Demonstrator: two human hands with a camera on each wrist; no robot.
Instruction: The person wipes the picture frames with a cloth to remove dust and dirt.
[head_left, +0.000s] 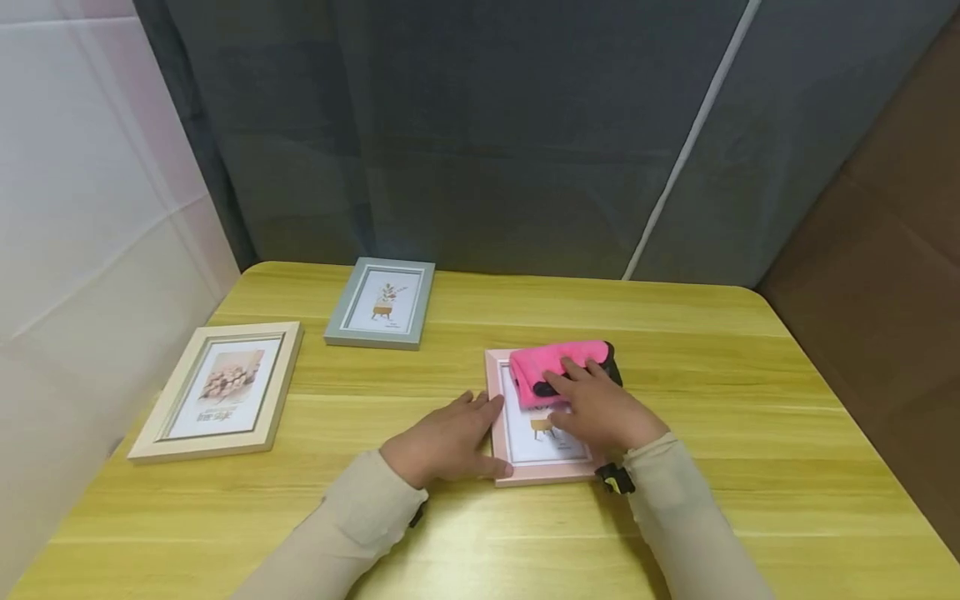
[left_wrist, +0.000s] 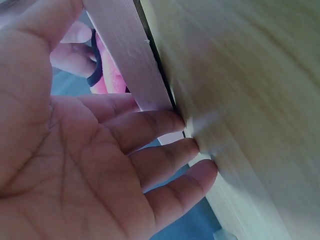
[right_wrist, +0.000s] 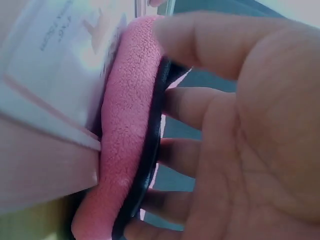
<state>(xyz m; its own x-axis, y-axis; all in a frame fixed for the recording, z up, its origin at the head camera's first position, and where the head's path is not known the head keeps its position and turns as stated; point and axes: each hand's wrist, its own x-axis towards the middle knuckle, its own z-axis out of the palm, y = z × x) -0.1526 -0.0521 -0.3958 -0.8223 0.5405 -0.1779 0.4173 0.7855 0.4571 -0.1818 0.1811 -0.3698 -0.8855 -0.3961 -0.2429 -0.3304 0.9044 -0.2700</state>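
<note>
Could skid pink frame (head_left: 536, 447), at ~5 o'clock on tabletop (head_left: 435, 367) in head view, by pushing pink cloth (head_left: 542, 367) too hard over frame's 1 o'clock corner w/ spread R hand (head_left: 606, 410) while bracing too lightly at 9 o'clock w/ wide L hand (head_left: 448, 440).

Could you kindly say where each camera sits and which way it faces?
Head: on the person's head, facing forward and down at the table and pink frame; the left hand, right hand and sleeves show.
Left wrist: worn there, facing the pink frame's edge; left hand at left, part of right hand beyond.
Right wrist: worn there, facing the pink cloth; right hand at right.
Both wrist views share the pink frame and pink cloth.
</note>
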